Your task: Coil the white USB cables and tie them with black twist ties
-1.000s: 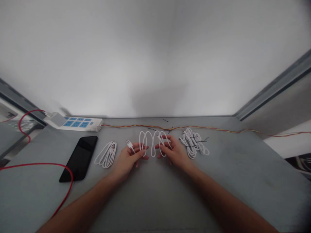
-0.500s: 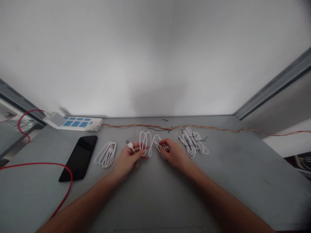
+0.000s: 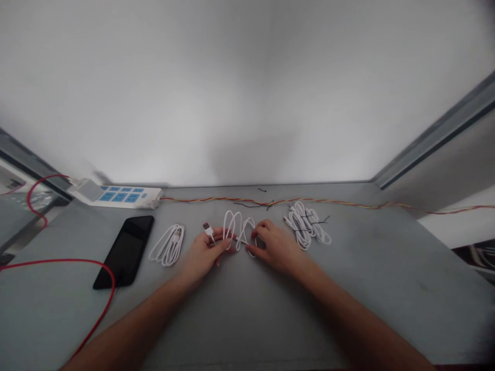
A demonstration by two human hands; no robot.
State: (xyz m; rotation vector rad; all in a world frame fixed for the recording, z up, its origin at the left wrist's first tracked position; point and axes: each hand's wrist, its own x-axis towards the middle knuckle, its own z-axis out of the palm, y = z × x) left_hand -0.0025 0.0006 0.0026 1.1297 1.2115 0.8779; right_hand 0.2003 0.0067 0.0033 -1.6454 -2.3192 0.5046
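Between my two hands is a white USB cable (image 3: 239,239), its loops loosely crossed. My left hand (image 3: 203,257) pinches the cable between thumb and fingers, and its USB plug (image 3: 209,230) sticks up past the knuckles. On the other side, my right hand (image 3: 275,247) curls its thumb and fingers round the right-hand loops, thumb tip on the cable. The cable's other end cannot be made out. To the left of my left hand lies a coiled white cable (image 3: 170,246). White cables bundled with dark ties (image 3: 303,226) lie beyond my right hand.
A black phone (image 3: 126,252) lies at the left, with a red cable (image 3: 112,288) across its lower end. Behind it is a white power strip (image 3: 124,196) with a plugged-in adapter. A twisted red-yellow wire (image 3: 332,202) runs along the back by the white wall (image 3: 247,103).
My right fingers have spread a little and shifted down along the cable. The right loops have widened into a crossed shape. My left hand keeps its pinch almost in place.
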